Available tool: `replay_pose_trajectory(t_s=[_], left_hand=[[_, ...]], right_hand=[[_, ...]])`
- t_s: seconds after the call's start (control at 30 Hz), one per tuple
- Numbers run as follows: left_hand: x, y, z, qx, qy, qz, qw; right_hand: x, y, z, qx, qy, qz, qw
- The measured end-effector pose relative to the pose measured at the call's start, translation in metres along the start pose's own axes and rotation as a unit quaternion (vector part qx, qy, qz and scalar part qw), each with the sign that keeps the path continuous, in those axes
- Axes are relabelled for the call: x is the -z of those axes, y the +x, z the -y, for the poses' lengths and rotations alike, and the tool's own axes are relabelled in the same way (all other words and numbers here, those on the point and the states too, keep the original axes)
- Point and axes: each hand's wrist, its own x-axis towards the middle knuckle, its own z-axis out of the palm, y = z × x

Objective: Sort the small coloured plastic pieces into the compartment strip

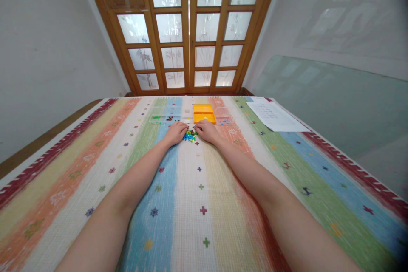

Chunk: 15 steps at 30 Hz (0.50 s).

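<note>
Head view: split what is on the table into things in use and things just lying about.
In use: left hand and right hand, both at the pile of small coloured pieces; orange tray and clear tray just beyond.
Lying about: printed sheet at far right; striped cloth underneath.

Two arms only are shown, both bare, uncovered from the frame's btm edge to the fingertips. The long, smooth, bare left forearm (127, 195) is seen broad at btm left & narrows to a slim wrist nr centre. The matching long, bare right forearm (264, 187) is seen at btm right w/ the same taper, its surface evenly lit. The small bare left hand (175, 132) & small bare right hand (207, 131) are seen just above centre. Knuckles can be made out; nails & finer detail are too small to be told.
</note>
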Motion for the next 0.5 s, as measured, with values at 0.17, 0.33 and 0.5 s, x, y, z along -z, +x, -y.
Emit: replay_pose_trajectory(t_s=[0.17, 0.33, 0.5], left_hand=[[0.001, -0.0002, -0.0014, 0.009, -0.003, 0.005, 1.0], [0.0037, 0.0003, -0.0035, 0.012, -0.006, -0.001, 1.0], [0.0045, 0.0007, -0.003, 0.016, -0.012, -0.017, 1.0]], right_hand=[[-0.0009, 0.0004, -0.0006, 0.005, 0.007, 0.008, 1.0], [-0.0002, 0.0, -0.0003, 0.001, 0.01, 0.009, 1.0], [0.0008, -0.0002, 0.0008, 0.001, 0.004, 0.006, 1.0]])
